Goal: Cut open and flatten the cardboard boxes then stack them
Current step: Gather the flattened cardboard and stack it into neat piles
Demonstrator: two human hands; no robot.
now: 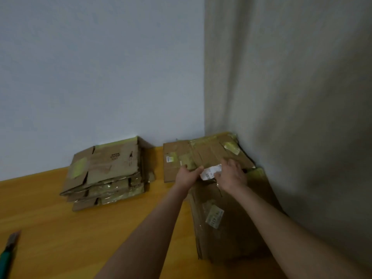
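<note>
A flattened cardboard box (pixel 209 152) with yellowish tape lies in the far right corner of the wooden table (pixel 50 218). My left hand (pixel 187 175) grips its near edge, thumb on top. My right hand (pixel 231 176) rests on the same box beside a white shipping label (pixel 211 172), fingers curled over it. Under them lies a larger flattened box (pixel 227 224) reaching toward me. A stack of several flattened boxes (pixel 108 172) sits to the left against the wall.
A green-handled utility knife (pixel 9 250) lies at the table's near left edge, blade pointing away. A pale wall runs behind the table and a grey curtain (pixel 291 97) hangs along the right side, touching the boxes.
</note>
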